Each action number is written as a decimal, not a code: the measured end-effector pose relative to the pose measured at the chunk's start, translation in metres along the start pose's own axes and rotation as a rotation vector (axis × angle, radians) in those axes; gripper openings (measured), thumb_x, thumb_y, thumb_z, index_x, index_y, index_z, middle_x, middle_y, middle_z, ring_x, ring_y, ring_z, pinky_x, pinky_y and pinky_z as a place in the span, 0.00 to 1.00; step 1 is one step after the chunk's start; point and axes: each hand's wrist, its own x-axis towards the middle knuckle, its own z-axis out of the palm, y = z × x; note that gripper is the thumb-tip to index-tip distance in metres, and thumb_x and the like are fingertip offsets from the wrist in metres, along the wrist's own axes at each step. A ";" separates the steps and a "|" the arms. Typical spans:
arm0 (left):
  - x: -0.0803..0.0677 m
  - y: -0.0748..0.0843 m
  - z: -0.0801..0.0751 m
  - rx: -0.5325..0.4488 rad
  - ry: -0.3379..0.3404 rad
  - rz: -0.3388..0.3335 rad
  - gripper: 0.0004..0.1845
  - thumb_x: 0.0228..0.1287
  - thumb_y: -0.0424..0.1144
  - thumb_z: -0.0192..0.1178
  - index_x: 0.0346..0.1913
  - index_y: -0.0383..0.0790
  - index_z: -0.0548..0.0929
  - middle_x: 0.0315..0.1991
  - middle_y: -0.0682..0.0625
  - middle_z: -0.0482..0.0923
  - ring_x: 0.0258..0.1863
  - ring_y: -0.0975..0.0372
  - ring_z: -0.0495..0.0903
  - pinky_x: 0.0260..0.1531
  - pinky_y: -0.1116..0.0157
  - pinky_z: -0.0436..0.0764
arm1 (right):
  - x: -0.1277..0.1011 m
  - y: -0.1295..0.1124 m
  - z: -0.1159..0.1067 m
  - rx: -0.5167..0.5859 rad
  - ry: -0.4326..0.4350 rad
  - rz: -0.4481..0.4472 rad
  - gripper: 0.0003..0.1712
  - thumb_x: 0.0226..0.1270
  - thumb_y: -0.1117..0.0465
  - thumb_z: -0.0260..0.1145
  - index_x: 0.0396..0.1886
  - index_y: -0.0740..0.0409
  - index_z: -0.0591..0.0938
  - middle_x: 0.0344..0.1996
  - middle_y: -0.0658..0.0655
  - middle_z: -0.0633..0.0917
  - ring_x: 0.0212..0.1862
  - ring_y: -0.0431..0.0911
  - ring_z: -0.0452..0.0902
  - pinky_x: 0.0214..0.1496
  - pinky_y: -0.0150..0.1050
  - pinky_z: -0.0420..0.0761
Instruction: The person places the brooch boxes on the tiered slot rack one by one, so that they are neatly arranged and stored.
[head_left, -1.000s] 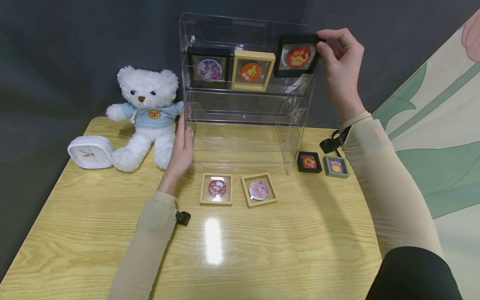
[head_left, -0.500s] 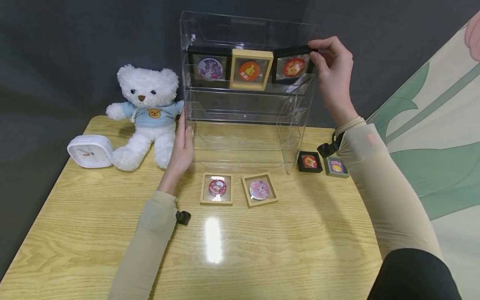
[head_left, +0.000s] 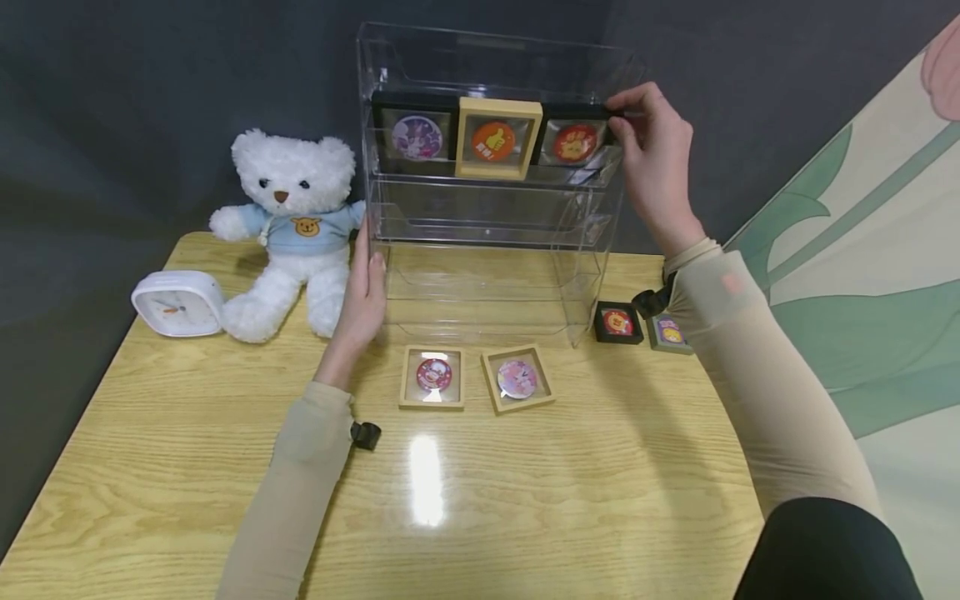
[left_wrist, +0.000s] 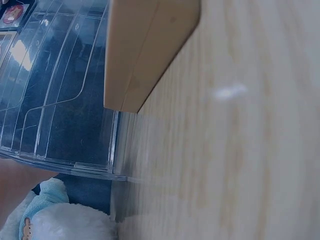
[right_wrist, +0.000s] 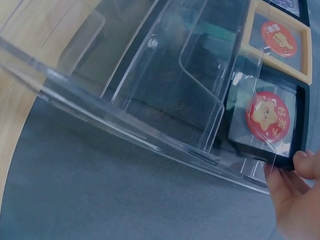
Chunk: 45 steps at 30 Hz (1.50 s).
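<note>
My right hand pinches the outer edge of a black square frame with a red star badge inside. This frame sits at the right end of the top tier of a clear acrylic display rack. Beside it on the same tier stand a light wooden frame with an orange thumbs-up badge and a black frame with a purple badge. My left hand rests along the rack's left side with straight fingers. In the right wrist view, thumb and fingers grip a corner of the black frame.
Two wooden frames, one with a red badge and one with a pink badge, lie before the rack. A small black frame and a green-grey frame lie right. A white teddy bear and white clock stand left.
My right hand has moved left and down with the black star frame, bringing it into the top tier beside the thumbs-up frame. The left hand has stayed on the rack's side.
</note>
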 end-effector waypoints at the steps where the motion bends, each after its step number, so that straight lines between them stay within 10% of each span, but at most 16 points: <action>1: 0.001 -0.005 0.000 0.002 0.003 0.005 0.31 0.87 0.28 0.31 0.86 0.29 0.40 0.87 0.38 0.37 0.86 0.51 0.40 0.82 0.65 0.43 | -0.001 0.000 0.000 -0.011 -0.006 -0.009 0.13 0.84 0.64 0.60 0.58 0.64 0.85 0.57 0.55 0.87 0.55 0.43 0.87 0.53 0.28 0.80; 6: 0.008 -0.036 0.001 0.018 0.023 0.045 0.31 0.88 0.31 0.31 0.88 0.35 0.41 0.88 0.42 0.38 0.86 0.53 0.40 0.82 0.66 0.43 | -0.006 0.000 0.000 -0.063 -0.021 -0.075 0.13 0.84 0.66 0.59 0.58 0.68 0.84 0.59 0.56 0.87 0.59 0.44 0.86 0.58 0.28 0.82; 13: -0.003 0.005 -0.001 -0.002 0.001 -0.015 0.31 0.87 0.27 0.31 0.86 0.27 0.41 0.87 0.36 0.38 0.86 0.50 0.40 0.82 0.66 0.43 | -0.012 0.001 -0.003 -0.035 0.003 -0.097 0.14 0.82 0.70 0.61 0.60 0.68 0.85 0.58 0.60 0.86 0.61 0.42 0.83 0.64 0.32 0.81; 24: -0.005 0.005 0.000 0.011 0.004 0.003 0.31 0.87 0.29 0.31 0.86 0.27 0.40 0.87 0.36 0.38 0.86 0.49 0.39 0.82 0.66 0.42 | -0.040 0.000 -0.024 -0.013 0.049 -0.163 0.15 0.84 0.64 0.60 0.60 0.65 0.85 0.57 0.58 0.86 0.60 0.46 0.83 0.64 0.32 0.82; 31: -0.002 0.003 0.001 -0.006 -0.006 0.006 0.31 0.87 0.29 0.30 0.86 0.27 0.40 0.87 0.36 0.37 0.86 0.50 0.39 0.82 0.67 0.43 | -0.096 0.015 -0.030 0.012 -0.158 -0.251 0.13 0.82 0.67 0.61 0.57 0.70 0.85 0.52 0.63 0.88 0.50 0.51 0.85 0.56 0.25 0.80; 45: -0.001 0.004 0.000 0.015 0.000 0.027 0.31 0.87 0.28 0.31 0.85 0.25 0.41 0.87 0.35 0.38 0.86 0.48 0.40 0.82 0.67 0.42 | -0.196 0.056 -0.015 0.358 -0.553 -0.047 0.18 0.81 0.72 0.61 0.65 0.63 0.81 0.59 0.65 0.85 0.59 0.50 0.82 0.61 0.32 0.81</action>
